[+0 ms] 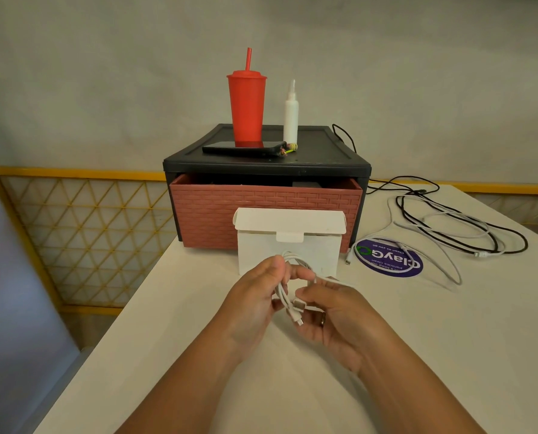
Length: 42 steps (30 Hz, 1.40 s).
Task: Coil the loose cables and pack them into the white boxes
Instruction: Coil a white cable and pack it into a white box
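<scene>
A small coiled white cable (292, 270) hangs between my hands just in front of a white cardboard box (288, 249) whose lid flap stands open. My left hand (255, 296) grips the loops of the coil near the top. My right hand (327, 311) pinches the cable's plug ends at the bottom of the coil. On the table to the right lie a loose white cable (440, 242) and a loose black cable (468, 223), tangled together and spread out.
Behind the box stands a black drawer unit (266, 164) with a brick-patterned red drawer (261, 211) slightly open. A red tumbler (246, 108), a white squeeze bottle (291, 117) and a phone (244, 148) sit on top. A purple round sticker (390, 260) lies on the table.
</scene>
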### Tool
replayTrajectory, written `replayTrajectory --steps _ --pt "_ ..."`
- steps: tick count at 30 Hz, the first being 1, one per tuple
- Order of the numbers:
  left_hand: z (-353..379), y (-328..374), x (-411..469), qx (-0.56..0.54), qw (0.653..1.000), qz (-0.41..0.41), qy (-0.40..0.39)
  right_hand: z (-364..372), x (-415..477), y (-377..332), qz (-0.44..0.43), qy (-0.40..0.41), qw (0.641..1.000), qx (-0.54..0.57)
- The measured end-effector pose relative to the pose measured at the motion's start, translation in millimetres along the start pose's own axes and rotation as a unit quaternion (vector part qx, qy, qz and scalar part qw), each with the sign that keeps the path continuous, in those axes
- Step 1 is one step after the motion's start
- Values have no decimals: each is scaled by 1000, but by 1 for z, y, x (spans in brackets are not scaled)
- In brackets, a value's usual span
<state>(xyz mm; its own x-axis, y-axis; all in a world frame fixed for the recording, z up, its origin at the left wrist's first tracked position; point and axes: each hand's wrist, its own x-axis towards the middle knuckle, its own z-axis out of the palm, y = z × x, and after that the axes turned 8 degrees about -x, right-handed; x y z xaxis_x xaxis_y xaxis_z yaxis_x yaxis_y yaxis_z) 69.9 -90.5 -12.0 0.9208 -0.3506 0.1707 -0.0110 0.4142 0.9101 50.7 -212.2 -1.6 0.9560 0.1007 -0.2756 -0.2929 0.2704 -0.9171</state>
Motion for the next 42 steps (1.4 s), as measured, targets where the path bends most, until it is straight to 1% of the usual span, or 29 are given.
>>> replayTrajectory --steps 4,6,12,16,18,21,23,24,26,28,30,34,36,38,39,42 --pt "-4 -6 3 51 999 10 -1 -4 4 4 5 36 996 -82" --pt "-6 -6 3 90 996 15 2 -3 6 6 8 43 994 -99" --pt "-4 -1 0 149 988 26 -18 0 5 7 12 31 999 -25" --pt "-4 -5 2 158 987 27 -17 2 7 8 2 26 999 24" --pt "-4 -6 2 147 988 37 -6 2 5 6 -1 25 999 41" --pt "-8 -6 4 132 989 60 39 3 2 4 -2 25 998 65" --pt "-14 -3 6 103 989 78 77 3 -1 2 -8 0 998 55" --pt "-16 -1 7 81 989 86 93 3 -3 1 -15 -26 999 36" --pt "-20 3 8 52 987 93 121 3 -8 -1 -37 -91 994 -36" --pt "-21 5 9 18 986 100 135 2 -12 -1 -59 -148 980 -122" --pt "-22 5 10 3 985 98 145 1 -14 -1 -71 -191 963 -177" --pt "-21 7 11 5 982 103 159 -1 -19 -6 -96 -277 927 -232" --pt "-22 8 14 -5 980 101 174 -4 -21 -9 -108 -303 912 -255" --pt "-23 7 15 4 979 97 180 -7 -21 -10 -114 -316 904 -264" --pt "-24 5 14 28 979 95 177 -8 -21 -11 -115 -320 903 -263" --pt "-24 2 11 152 977 68 136 -13 -19 -11 -127 -332 903 -243"
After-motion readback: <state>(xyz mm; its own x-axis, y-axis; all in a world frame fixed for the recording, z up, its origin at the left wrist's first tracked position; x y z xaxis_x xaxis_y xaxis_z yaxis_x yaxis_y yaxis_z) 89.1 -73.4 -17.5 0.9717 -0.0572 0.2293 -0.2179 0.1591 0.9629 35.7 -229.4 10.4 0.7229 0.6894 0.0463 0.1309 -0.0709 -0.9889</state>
